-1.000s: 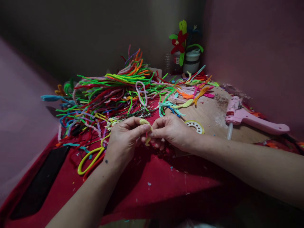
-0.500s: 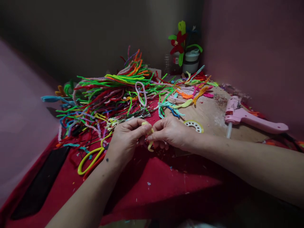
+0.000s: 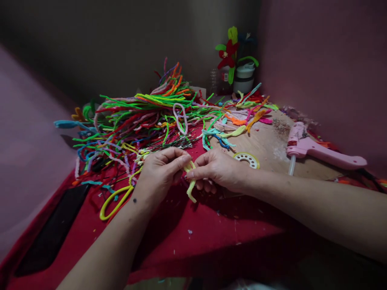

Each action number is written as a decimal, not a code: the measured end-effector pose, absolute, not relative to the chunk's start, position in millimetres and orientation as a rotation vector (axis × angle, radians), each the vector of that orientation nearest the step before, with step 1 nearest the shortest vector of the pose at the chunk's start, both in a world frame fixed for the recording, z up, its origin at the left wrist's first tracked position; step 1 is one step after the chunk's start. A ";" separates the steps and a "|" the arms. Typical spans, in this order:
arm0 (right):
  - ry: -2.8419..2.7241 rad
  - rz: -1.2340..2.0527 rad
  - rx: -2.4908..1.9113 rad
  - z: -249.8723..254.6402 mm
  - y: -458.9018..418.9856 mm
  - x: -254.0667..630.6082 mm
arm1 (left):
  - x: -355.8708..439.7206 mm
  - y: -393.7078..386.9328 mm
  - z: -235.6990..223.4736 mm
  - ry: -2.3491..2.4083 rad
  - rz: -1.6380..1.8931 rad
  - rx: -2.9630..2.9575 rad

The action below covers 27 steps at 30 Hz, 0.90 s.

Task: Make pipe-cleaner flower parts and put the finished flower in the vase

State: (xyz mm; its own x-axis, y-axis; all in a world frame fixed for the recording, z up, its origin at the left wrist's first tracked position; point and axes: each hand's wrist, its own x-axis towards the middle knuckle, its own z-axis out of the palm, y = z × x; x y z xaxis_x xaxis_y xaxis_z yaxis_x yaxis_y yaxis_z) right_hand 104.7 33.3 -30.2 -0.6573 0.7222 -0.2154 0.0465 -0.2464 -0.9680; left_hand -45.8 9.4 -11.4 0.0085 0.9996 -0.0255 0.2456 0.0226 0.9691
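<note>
Between my two hands is a short pale yellow pipe cleaner (image 3: pixel 191 189), its loose end hanging down with a bend at the tip. My left hand (image 3: pixel 165 171) pinches its upper part between thumb and forefinger. My right hand (image 3: pixel 216 171) grips it just beside, thumb and forefinger closed on it, the other fingers curled below. The fingertips hide part of the pipe cleaner. Both hands are held over the front of the red cloth (image 3: pixel 205 241). Close to my left wrist lies a pair of scissors with a yellow handle (image 3: pixel 116 203).
A large heap of coloured pipe cleaners (image 3: pixel 142 112) fills the back left. A pink glue gun (image 3: pixel 320 151) rests on a board (image 3: pixel 266 149) at the right, near a round white bobbin (image 3: pixel 247 160). A black flat case (image 3: pixel 54 229) lies left; a lidded cup (image 3: pixel 244 78) stands behind.
The pale yellow pipe cleaner has shifted in my fingers: more of its loose end hangs below them, and more shows between the fingertips. Both hands stay nearly in place.
</note>
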 end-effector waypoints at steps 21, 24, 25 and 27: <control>-1.533 1.872 -0.818 -37.3 37.1 104.9 | -53.3 11.1 -12.2 1.325 0.958 1.362; -1.542 1.800 -0.886 -36.7 37.8 105.4 | -54.4 11.5 -11.8 1.225 0.878 1.317; -1.545 1.802 -0.882 -36.6 37.9 105.8 | -54.2 11.3 -11.6 1.215 0.882 1.303; -1.521 1.854 -0.837 -36.6 38.3 106.9 | -53.9 11.0 -11.0 1.224 0.926 1.275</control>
State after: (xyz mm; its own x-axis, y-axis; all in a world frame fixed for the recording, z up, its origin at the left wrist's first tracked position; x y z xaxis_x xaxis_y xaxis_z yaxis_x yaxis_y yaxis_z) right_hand 106.9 38.3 -36.6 -0.6265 0.7730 -0.1001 -0.0529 -0.1703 -0.9840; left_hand -53.9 11.0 -11.0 0.1645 0.9763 -0.1405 0.1311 0.1196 0.9841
